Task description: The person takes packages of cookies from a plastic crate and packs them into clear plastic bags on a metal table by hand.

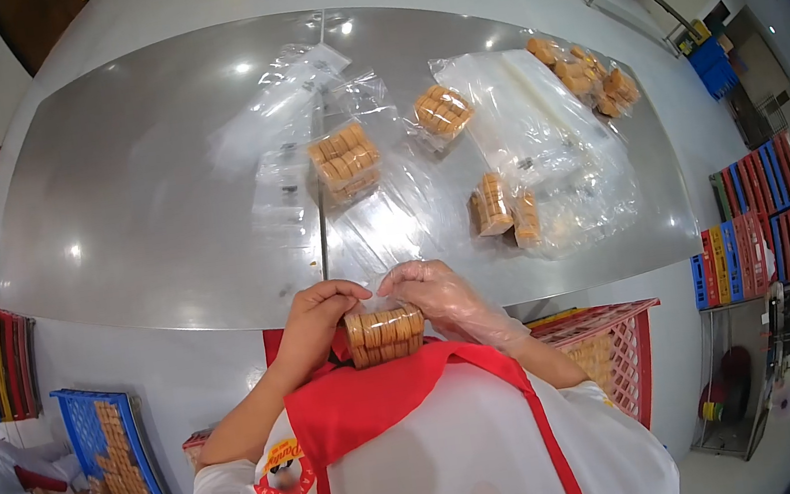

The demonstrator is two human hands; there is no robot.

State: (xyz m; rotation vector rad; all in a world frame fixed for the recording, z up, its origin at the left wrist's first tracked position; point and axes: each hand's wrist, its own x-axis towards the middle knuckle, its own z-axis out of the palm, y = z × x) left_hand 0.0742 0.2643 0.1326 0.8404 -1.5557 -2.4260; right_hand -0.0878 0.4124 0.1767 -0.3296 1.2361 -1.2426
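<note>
Close to my red apron, a clear plastic bag of round golden biscuits (385, 335) hangs between my hands, its biscuits stacked in rows. My left hand (317, 321), bare, pinches the gathered top of the bag from the left. On the other side my right hand (437, 294), in a clear plastic glove, has its fingers closed on the same neck of plastic. Ahead on the steel table (136, 202) sits another filled biscuit bag (346, 161), with flat clear bags (291, 186) beside it. How the neck is folded is hidden by my fingers.
More biscuit bags (443, 113) and loose biscuit stacks (492, 205) lie right of centre, around a pile of clear bags (528, 117). A red crate (637, 354) stands below the table's right edge. A blue crate of biscuits (107, 459) and a seated person (29, 480) are at left.
</note>
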